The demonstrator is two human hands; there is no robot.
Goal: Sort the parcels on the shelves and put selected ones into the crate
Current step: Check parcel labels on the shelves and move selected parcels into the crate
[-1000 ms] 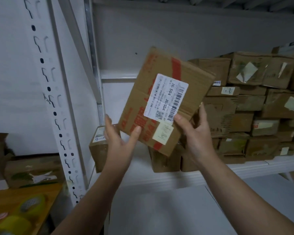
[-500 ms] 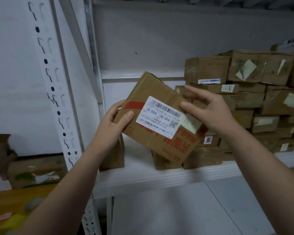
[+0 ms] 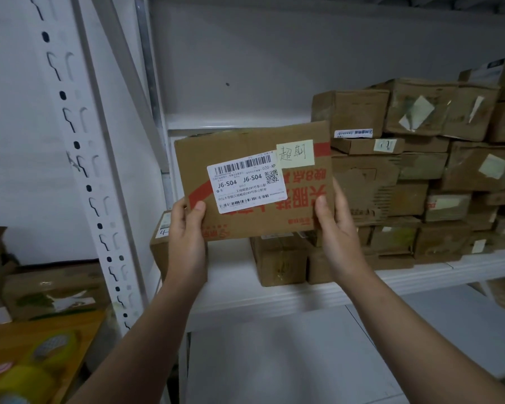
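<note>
We hold a flat brown parcel [image 3: 233, 150] up in the middle of the frame, in front of the white shelf [image 3: 245, 293]. Our left hand [image 3: 187, 243] grips its lower left corner, thumb on the front. Our right hand [image 3: 337, 237] grips its lower right edge the same way. A white label [image 3: 247, 183] and a small yellow note [image 3: 295, 153] are stuck on it. More brown boxes [image 3: 420, 170] are piled at the right.

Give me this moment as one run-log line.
left hand: grips cardboard parcel, lower left | right hand: grips lower right | shipping label: J6-S04, facing camera | yellow note: top right | crate: not in view
</note>
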